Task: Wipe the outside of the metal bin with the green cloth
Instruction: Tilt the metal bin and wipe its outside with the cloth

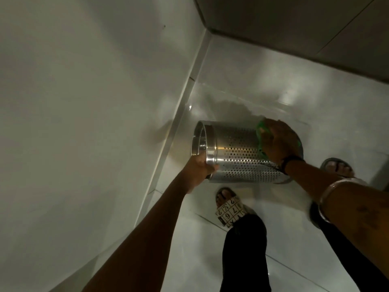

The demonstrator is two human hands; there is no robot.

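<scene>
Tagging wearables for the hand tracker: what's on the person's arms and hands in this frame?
Both forearms are bare, no sleeves and no gloves. The left hand and its arm show nothing worn. The right hand has a dark band at the wrist, and further up that forearm a plain silver metal bangle.

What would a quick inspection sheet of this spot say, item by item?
Surface: glossy white tiled floor, reflective.
Job's things: perforated metal bin held tipped sideways in the air; green cloth pressed on its far end.
Clutter: nothing seen.
Hands: left hand grips the bin's rim; right hand covers the cloth.
Cables: nothing seen.
Surroundings: plain wall on the left; person's sandalled feet below.
</scene>
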